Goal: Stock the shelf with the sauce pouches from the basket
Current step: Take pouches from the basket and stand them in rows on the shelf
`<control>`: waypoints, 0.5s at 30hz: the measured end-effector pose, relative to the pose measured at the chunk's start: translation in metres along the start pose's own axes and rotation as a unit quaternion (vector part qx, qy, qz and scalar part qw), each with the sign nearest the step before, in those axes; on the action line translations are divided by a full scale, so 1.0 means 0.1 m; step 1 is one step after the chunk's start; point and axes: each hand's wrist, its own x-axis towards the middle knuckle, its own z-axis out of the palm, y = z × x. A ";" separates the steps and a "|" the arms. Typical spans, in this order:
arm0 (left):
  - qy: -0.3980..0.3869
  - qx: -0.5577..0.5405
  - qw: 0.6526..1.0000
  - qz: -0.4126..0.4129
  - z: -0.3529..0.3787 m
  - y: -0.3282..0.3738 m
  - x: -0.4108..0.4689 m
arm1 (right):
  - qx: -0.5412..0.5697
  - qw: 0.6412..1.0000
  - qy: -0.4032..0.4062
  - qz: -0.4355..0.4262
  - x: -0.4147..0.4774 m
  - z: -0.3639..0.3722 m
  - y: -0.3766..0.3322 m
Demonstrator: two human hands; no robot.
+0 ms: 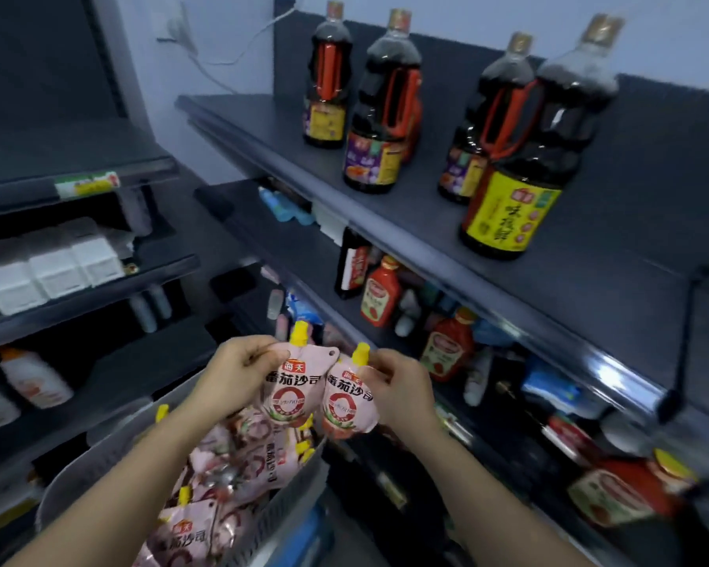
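My left hand (234, 372) pinches the top corner of a pink sauce pouch (291, 390) with a yellow cap. Beside it my right hand (402, 386) grips a second, matching pouch (346, 407) near its spout. Both pouches hang upright, side by side, just above the grey basket (99, 456). Several more pink pouches (238, 464) lie piled in the basket below my forearms. The dark shelf unit (488, 280) rises to the right of my hands.
Tall dark soy sauce bottles (504, 165) stand on the top shelf. Red ketchup bottles (379, 296) and other goods fill the lower shelves on the right. A second shelf unit on the left carries white boxes (54, 272) and white bottles (33, 378).
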 end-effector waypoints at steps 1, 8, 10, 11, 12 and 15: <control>-0.007 -0.017 1.000 0.012 0.06 0.11 0.02 | 0.006 1.000 0.012 -0.004 -0.02 -0.15 -0.02; -0.035 -0.066 0.992 0.099 0.62 1.01 -0.03 | 0.029 0.992 0.119 -0.029 -0.36 -1.26 -0.04; -0.037 -0.069 0.989 0.124 0.82 1.29 -0.10 | 0.007 0.988 0.148 -0.052 -0.50 -1.58 -0.06; -0.037 -0.075 0.987 0.135 0.91 1.43 -0.14 | -0.003 0.985 0.160 -0.061 -0.56 -1.73 -0.08; -0.041 -0.082 0.985 0.144 1.03 1.58 -0.19 | -0.012 0.982 0.173 -0.071 -0.65 -1.92 -0.08; -0.054 -0.110 0.976 0.180 1.34 2.00 -0.34 | -0.022 0.974 0.208 -0.092 -0.91 -2.44 -0.06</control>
